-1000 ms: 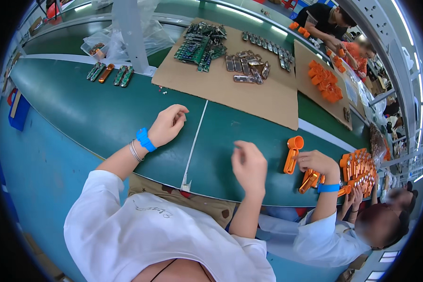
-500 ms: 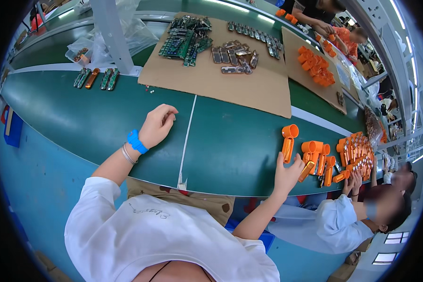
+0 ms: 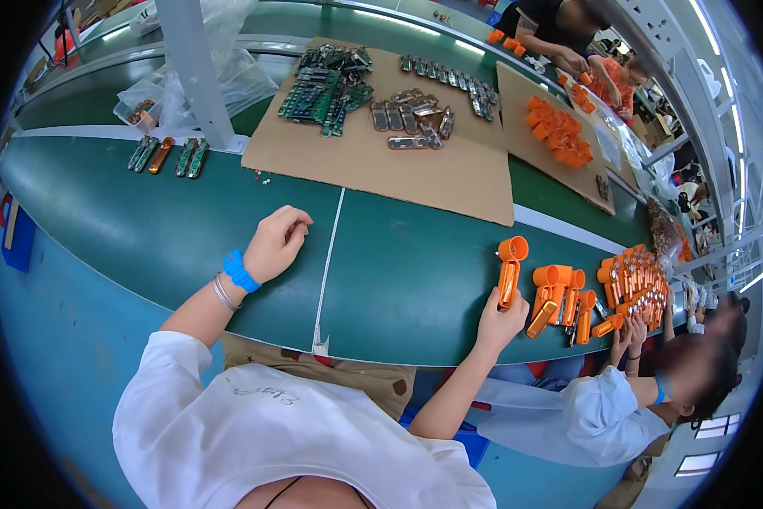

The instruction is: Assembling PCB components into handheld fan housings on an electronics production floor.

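My right hand (image 3: 500,324) is closed round the lower end of an orange plastic housing (image 3: 509,270), which has a long handle and a round, hollow ring at its top. Several more such orange housings (image 3: 554,280) stand and lie just to its right. My left hand (image 3: 275,244) rests on the green worktop with its fingers curled in; nothing shows in it, and it touches no part. Farther left lie several green circuit-board pieces (image 3: 191,158) and one orange handle shell (image 3: 162,156).
A cardboard sheet (image 3: 314,153) bears piled circuit boards (image 3: 322,93) and metallic handle pieces (image 3: 398,117). Orange rings (image 3: 560,127) lie on a second sheet. A grey post (image 3: 195,76) stands at the back left. At right a co-worker's hands (image 3: 628,335) are near massed orange housings (image 3: 632,280).
My right hand has closed on the orange housing, where before its thumb and fingers were apart around the lower end. My left hand stays curled on the worktop. The whole view has shifted slightly.
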The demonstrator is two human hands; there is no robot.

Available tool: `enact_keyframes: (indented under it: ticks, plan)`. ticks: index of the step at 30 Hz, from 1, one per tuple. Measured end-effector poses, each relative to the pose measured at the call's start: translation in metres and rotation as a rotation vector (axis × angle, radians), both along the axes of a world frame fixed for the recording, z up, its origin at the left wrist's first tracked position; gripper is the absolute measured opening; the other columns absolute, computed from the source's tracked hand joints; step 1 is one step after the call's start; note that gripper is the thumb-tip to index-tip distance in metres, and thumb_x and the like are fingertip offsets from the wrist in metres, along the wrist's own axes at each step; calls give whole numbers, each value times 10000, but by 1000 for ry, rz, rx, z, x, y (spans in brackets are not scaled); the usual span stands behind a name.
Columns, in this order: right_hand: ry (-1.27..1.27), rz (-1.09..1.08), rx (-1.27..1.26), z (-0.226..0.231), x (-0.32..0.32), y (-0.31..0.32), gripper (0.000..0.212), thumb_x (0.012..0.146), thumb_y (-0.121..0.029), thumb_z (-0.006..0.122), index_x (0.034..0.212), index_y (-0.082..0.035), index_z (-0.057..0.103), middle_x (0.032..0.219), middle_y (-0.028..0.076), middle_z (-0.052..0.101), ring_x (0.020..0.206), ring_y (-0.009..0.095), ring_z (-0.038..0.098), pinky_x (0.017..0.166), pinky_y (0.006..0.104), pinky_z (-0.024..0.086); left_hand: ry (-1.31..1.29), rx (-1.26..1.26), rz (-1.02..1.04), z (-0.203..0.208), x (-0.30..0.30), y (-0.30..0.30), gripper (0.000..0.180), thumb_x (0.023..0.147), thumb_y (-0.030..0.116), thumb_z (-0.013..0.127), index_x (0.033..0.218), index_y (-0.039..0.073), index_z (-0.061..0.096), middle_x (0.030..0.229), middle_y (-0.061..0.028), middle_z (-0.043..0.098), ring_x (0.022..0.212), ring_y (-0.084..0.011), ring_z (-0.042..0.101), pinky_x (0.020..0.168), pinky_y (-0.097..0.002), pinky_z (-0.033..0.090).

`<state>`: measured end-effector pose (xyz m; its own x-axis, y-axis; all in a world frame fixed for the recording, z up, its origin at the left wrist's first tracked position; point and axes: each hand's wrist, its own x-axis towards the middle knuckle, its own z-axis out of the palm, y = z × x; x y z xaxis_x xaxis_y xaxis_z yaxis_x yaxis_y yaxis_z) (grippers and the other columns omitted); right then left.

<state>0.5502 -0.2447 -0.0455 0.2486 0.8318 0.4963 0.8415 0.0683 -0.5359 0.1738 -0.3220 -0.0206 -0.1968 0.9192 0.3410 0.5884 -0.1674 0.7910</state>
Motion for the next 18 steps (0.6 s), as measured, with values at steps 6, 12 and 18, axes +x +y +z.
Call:
enact_keyframes:
  ticks: [6,12,18]
  plan:
    - [64,45,92,4,-5,-3,306,788,-100,693,1061,5,603,920,120,531,679,228,548,561,307,461,-27,-3,-17,1,1,0,95,866,-35,514,930,-11,580,782,-76,549,600,-122,522,551,-242,423]
    - [38,72,145,1,-1,-3,325,777,-78,702,1081,-6,611,947,114,540,675,201,559,555,286,470,-8,5,-23,2,2,0,94,869,-33,517,936,-13,580,786,-79,554,615,-127,535,556,-240,426]
    - [128,81,148,3,-6,0,341,764,-60,713,1088,-11,617,952,98,544,636,157,566,529,248,483,-21,-32,-26,5,2,0,89,865,-33,506,929,-21,567,797,-101,542,629,-165,541,576,-266,445]
